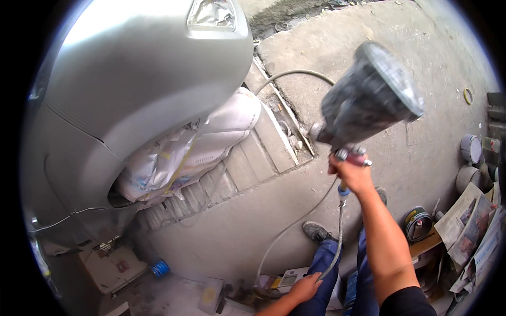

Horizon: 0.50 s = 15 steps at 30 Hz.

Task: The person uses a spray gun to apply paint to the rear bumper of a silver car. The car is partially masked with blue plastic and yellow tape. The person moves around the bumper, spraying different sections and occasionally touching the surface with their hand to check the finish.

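My right hand (350,171) is closed around the handle of a spray gun (337,138). A large grey, paint-stained cup (369,92) sits on top of the gun, tilted to the right. From the handle's base an air hose (340,221) hangs down past a blue fitting (343,190). Lower down, my left hand (305,287) is closed on that hose in front of my leg. Left of the gun stands a silver car body panel (158,68), its wheel (184,152) wrapped in plastic and paper. The gun's nozzle points toward the car, apart from it.
The hose loops across the concrete floor (295,205). A ribbed platform (237,174) lies beneath the wheel. At right are paint cans (470,148), a tape roll (468,96) and stacked papers (469,226). A box (113,266) and a blue object (159,268) lie at lower left.
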{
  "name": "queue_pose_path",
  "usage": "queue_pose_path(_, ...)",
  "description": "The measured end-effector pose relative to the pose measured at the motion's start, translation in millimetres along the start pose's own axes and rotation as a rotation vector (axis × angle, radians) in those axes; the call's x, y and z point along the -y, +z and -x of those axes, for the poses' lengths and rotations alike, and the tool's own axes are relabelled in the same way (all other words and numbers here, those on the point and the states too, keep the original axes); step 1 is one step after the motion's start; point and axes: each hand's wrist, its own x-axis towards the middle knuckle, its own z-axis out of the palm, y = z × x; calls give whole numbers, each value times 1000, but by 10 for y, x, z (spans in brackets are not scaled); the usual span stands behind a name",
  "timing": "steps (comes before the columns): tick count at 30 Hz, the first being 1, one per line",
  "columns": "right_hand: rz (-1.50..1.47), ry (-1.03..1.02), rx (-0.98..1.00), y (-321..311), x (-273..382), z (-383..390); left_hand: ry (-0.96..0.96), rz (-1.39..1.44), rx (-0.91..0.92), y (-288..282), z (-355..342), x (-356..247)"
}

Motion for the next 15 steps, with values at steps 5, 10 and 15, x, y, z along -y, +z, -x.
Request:
queue_pose_path(5,39,-150,-392,-461,136,-610,23,-4,-185,-268,-400,-392)
queue_pose_path(10,16,-120,-345,-218,-66,-615,-73,-49,-143,-278,-521,-398)
queue_pose_path(15,-182,117,139,64,-630,-119,-184,-148,109,-253,-375,-188)
